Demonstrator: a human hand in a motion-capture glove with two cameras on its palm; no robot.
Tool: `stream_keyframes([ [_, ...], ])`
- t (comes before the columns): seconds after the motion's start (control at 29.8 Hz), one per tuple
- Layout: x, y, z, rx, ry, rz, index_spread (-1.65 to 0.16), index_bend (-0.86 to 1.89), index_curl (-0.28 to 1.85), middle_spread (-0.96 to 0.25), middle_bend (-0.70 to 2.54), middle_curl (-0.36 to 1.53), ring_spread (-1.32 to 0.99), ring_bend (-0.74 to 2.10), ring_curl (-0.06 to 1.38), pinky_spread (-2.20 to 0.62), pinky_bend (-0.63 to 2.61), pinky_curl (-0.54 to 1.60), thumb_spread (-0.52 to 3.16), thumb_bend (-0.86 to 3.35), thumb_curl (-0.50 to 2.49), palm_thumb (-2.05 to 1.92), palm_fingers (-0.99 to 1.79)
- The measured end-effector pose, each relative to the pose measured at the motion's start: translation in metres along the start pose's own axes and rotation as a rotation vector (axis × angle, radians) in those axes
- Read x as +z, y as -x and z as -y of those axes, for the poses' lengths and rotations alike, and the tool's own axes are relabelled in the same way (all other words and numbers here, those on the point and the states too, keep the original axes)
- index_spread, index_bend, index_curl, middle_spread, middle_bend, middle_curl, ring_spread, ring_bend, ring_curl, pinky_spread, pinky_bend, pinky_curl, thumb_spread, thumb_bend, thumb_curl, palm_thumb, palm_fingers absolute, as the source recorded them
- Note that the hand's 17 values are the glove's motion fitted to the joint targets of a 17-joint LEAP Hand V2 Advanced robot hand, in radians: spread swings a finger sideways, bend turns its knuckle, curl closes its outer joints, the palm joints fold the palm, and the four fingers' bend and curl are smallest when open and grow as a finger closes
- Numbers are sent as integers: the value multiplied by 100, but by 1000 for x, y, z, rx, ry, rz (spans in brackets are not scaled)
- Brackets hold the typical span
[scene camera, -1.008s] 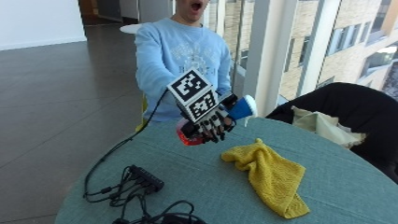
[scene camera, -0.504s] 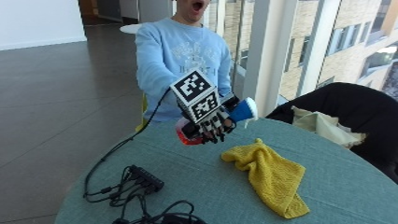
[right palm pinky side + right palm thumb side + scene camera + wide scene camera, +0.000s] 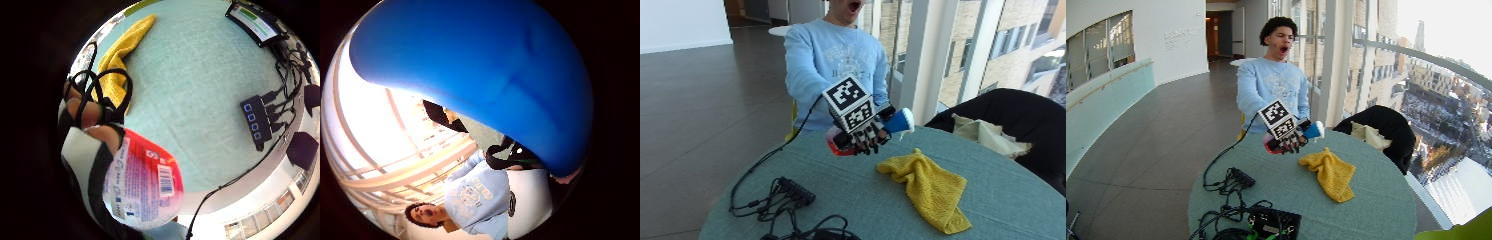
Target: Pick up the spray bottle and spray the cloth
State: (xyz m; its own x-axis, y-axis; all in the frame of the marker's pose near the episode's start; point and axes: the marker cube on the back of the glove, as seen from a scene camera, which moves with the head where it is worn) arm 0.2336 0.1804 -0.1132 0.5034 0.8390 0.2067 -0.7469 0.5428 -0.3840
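Spray bottle with a blue trigger head and red-labelled body [image 3: 896, 121] lies sideways in the air above the far left part of the round teal-clothed table [image 3: 859, 200], its blue head pointing right toward the window. The black-gloved right hand [image 3: 863, 136] grips it, fingers curled around the neck and body. On the table to the right, below the bottle's head and apart from it, lies 1 crumpled yellow knitted cloth [image 3: 927, 187]. Near the left edge sits a black cable hub with tangled black cables [image 3: 796, 190].
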Motion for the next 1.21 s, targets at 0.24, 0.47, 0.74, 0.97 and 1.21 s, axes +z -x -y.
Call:
stream_keyframes([
  [0.24, -3, 2, -2, -4, 0, -6, -22, 11, 27, -10, 38, 48, -4, 61, 38, 1, 38, 38, 76, -3, 64, 87, 114],
  [0.47, 2, 0, 0, 1, 6, -12, -22, 11, 27, -10, 38, 48, -4, 61, 39, 1, 38, 37, 77, -3, 64, 87, 115],
  [0.74, 8, 4, 1, -7, -1, -2, -22, 11, 28, -10, 38, 48, -4, 61, 39, 1, 38, 37, 77, -3, 64, 87, 115],
  [0.97, 14, 9, 2, -21, -11, 24, -21, 11, 28, -10, 38, 48, -4, 61, 38, 1, 38, 37, 77, -3, 64, 87, 115],
  [1.21, 14, 30, -4, -147, -106, 153, -21, 11, 28, -10, 38, 48, -4, 62, 38, 1, 38, 37, 77, -3, 64, 87, 114],
])
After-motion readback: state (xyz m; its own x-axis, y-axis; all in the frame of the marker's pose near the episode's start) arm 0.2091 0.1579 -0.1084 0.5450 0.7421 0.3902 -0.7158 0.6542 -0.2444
